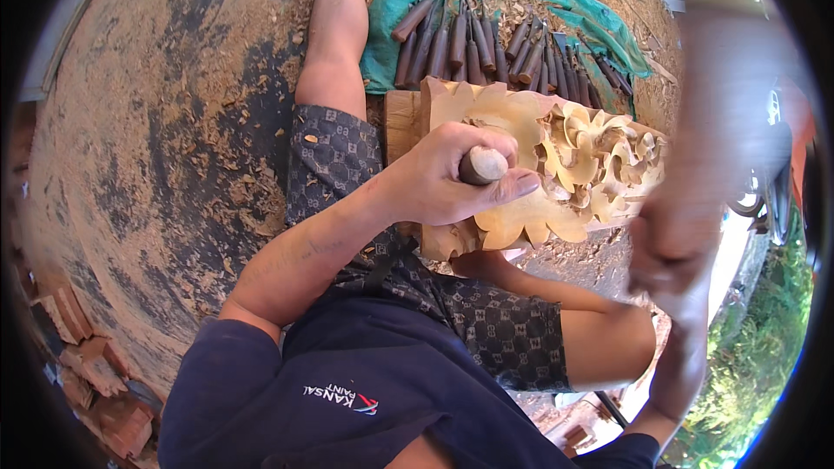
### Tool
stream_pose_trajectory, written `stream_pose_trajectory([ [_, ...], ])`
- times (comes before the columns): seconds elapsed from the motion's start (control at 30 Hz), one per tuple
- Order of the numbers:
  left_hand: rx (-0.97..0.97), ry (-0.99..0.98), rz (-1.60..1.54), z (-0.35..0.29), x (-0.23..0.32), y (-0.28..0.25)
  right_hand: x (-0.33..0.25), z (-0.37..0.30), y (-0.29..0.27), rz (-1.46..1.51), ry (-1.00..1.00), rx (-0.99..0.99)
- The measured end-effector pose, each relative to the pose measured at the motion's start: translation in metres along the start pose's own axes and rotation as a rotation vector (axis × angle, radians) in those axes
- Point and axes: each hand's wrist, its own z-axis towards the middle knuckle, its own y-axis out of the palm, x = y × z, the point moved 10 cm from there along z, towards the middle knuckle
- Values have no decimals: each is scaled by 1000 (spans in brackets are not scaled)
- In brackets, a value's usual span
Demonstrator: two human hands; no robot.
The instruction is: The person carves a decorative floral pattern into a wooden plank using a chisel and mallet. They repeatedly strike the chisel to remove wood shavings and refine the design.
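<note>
My left hand (434, 178) is closed round the handle of a chisel (483, 166), whose pale, worn butt end faces up. The chisel's blade is hidden below the fist. Under it lies a thick wooden carving (580, 156), with deep curling leaf shapes on its right part and a smoother, scalloped surface on its left. My right hand (673, 247) is raised at the right, its fingers wrapped round a brown wooden mallet (725, 104). Both hand and mallet are smeared by motion, and the mallet is apart from the chisel.
Several dark-handled carving tools (473, 43) lie in rows on a green cloth (382, 43) beyond the carving. My bare legs (334, 43) flank the work. Wood shavings cover the floor (191, 122). Wood offcuts (109, 382) are piled at lower left; green plants (747, 365) show at right.
</note>
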Motion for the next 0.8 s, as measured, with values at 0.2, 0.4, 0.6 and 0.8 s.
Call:
stream_pose_trajectory([
  [0.2,-32,-84,121,-9,0,9,-53,19,-2,-329,-433,-180],
  [0.4,-22,-74,158,-7,-1,1,-37,47,-67,436,-488,-110],
  [0.6,28,84,223,-15,-10,-3,-48,32,74,-475,-521,-466],
  [0.8,-74,-151,42,-12,-19,-4,-91,40,-52,69,-345,161],
])
